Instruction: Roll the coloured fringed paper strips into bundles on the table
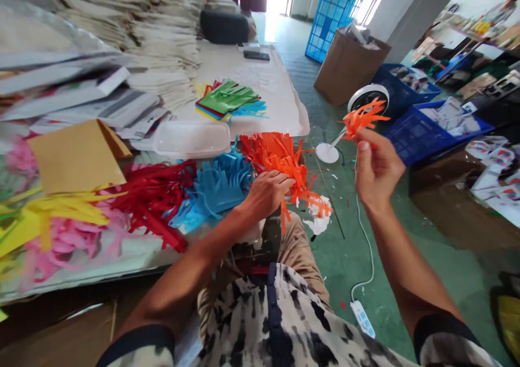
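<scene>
1. Yellow strips (77, 207) lie over pink strips (73, 237), left of the white tray (190, 139) on its near side.
2. Dark red fringe (150, 204) lies on the near side of the tray.
3. Blue fringe (223, 185) sits at the tray's near right; a green fringed sheet (227, 96) tops a pile beyond its right end.
4. Right of the tray, the left hand (270, 193) has its grip curled onto the orange fringed bundle (274, 153).
5. Farthest right of the tray, the right hand (377, 169) pinches 1 orange tassel (361, 120) in its grip, raised apart from the bundle.
</scene>
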The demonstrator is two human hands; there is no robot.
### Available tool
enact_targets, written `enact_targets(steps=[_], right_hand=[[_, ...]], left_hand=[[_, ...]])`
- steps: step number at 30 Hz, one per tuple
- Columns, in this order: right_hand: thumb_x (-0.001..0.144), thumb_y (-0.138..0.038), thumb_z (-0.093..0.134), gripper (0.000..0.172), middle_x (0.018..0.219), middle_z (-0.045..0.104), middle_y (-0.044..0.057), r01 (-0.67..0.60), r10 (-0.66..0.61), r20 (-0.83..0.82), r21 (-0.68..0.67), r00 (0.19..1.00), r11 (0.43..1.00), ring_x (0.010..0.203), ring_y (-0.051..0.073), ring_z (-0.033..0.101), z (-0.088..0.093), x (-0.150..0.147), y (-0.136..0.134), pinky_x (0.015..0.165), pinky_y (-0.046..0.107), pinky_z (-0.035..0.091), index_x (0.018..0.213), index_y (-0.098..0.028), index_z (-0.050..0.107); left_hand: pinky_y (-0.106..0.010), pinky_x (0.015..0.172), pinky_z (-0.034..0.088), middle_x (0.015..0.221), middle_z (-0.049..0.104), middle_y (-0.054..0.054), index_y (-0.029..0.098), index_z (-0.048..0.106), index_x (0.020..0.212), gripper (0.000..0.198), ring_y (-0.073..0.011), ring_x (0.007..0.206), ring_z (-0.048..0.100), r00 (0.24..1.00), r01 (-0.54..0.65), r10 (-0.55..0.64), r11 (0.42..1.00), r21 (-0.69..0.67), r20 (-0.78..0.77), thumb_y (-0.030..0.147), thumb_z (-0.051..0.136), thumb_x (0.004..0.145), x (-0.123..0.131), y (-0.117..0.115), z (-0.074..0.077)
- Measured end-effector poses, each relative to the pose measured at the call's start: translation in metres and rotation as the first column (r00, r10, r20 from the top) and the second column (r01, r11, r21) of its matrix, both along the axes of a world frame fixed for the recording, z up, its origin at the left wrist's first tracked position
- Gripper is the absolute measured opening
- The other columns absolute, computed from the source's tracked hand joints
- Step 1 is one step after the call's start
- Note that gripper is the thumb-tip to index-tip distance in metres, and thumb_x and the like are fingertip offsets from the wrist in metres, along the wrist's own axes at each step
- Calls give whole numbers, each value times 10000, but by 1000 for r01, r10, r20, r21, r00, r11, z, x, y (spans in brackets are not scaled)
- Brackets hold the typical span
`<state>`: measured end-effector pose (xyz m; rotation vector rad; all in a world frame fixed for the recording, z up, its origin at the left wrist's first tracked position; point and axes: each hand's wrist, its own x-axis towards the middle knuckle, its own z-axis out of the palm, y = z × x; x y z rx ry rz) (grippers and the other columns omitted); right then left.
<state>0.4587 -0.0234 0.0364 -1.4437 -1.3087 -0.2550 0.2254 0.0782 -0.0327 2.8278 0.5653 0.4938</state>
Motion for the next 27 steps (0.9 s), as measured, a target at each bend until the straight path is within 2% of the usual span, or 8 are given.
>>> enact_targets(steps=[4, 7, 10, 14, 17, 20, 23, 27], right_hand=[[1035, -273, 591, 259, 1277, 767, 78, -20, 48, 232, -118, 971, 993, 1220, 259, 714, -19, -9, -9, 1078, 509, 559, 1252, -264, 732], [1020, -221, 593, 343, 1374, 725, 86, -27, 101, 355, -210, 929, 977, 1255, 262, 702, -30, -17, -17, 1080, 491, 569, 1347, -279, 679], [1022, -199, 567, 394, 1408, 701, 122, -27, 154, 408, -300, 900, 953, 1269, 269, 692, -42, -35, -25, 1063, 472, 581, 1408, -238, 636], [1032, -331, 590, 346, 1341, 741, 143, -57, 327, 413, -546, 850, 836, 1151, 309, 737, -57, -66, -31, 952, 486, 606, 1324, -179, 695], [1004, -492, 643, 370, 1284, 776, 95, -163, 470, 329, -652, 819, 740, 1086, 294, 758, -57, -77, -28, 875, 453, 592, 1228, -214, 741], [1062, -385, 572, 249, 1183, 802, 50, -211, 450, 298, -586, 842, 783, 1035, 206, 752, -47, -74, -8, 859, 356, 553, 1143, -241, 759], [1074, -289, 522, 251, 1208, 780, 85, -72, 346, 467, -510, 814, 857, 1042, 233, 709, -40, -70, 30, 860, 382, 492, 1154, -222, 750], [1052, -264, 545, 231, 1238, 753, 119, 119, 307, 628, -543, 715, 831, 1047, 281, 643, -42, -70, 84, 845, 415, 390, 1177, -199, 729]], left_hand=[[-435, 970, 533, 1318, 729, -129, 185, 618, 1417, 432, -308, 1215, 640, 987, -133, 137, 990, 48, -79, 340, 637, 1014, 15, 40, -9], [-435, 913, 544, 1268, 756, -126, 206, 637, 1395, 397, -334, 1200, 651, 963, -223, 230, 973, 66, -141, 360, 604, 1031, 18, 64, -2], [-403, 906, 535, 1178, 782, -120, 215, 689, 1312, 343, -315, 1154, 679, 963, -208, 209, 978, 25, -170, 380, 506, 1074, 21, 84, 7], [-339, 906, 524, 1117, 789, -93, 232, 767, 1161, 362, -259, 1070, 722, 975, -136, 129, 990, -25, -178, 407, 459, 1084, 22, 108, 9], [-315, 900, 521, 1111, 795, -63, 264, 786, 1136, 334, -247, 1091, 722, 984, -67, 54, 995, -71, -168, 434, 510, 1056, 18, 121, 5], [-297, 942, 505, 1103, 796, -44, 268, 791, 1097, 338, -218, 1098, 714, 991, 6, -21, 993, -114, -132, 414, 489, 1061, 14, 128, 1], [-279, 913, 508, 1002, 795, -36, 243, 792, 990, 351, -192, 989, 722, 994, 57, -70, 986, -155, -85, 373, 473, 1059, 10, 131, -2], [-275, 831, 533, 893, 773, -44, 202, 763, 889, 322, -187, 870, 719, 997, 70, -72, 978, -195, -4, 313, 494, 1026, 4, 131, -5]])
